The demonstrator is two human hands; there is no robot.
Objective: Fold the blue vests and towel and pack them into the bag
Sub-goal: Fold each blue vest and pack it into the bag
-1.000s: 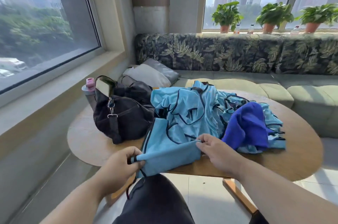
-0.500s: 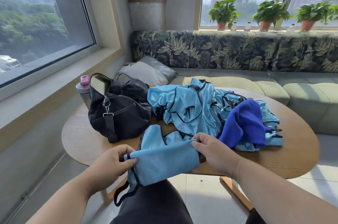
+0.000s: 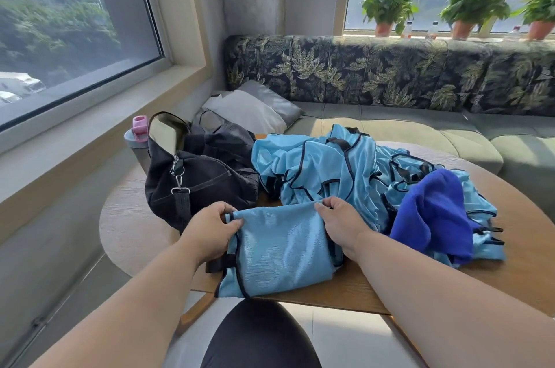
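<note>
The folded vest [image 3: 282,250], earlier hanging off the edge, now lies flat on the table [image 3: 510,271].

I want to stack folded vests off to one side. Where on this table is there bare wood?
Bare wood shows on the round table left of the black bag, and at its right edge beyond the blue towel. The middle is crowded: the vest pile, and the folded vest under both hands.

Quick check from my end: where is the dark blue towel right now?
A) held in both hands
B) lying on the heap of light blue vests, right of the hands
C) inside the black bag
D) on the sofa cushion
B: the dark blue towel lies on the heap of unfolded vests, while both hands hold a folded vest at the table's near edge.
</note>
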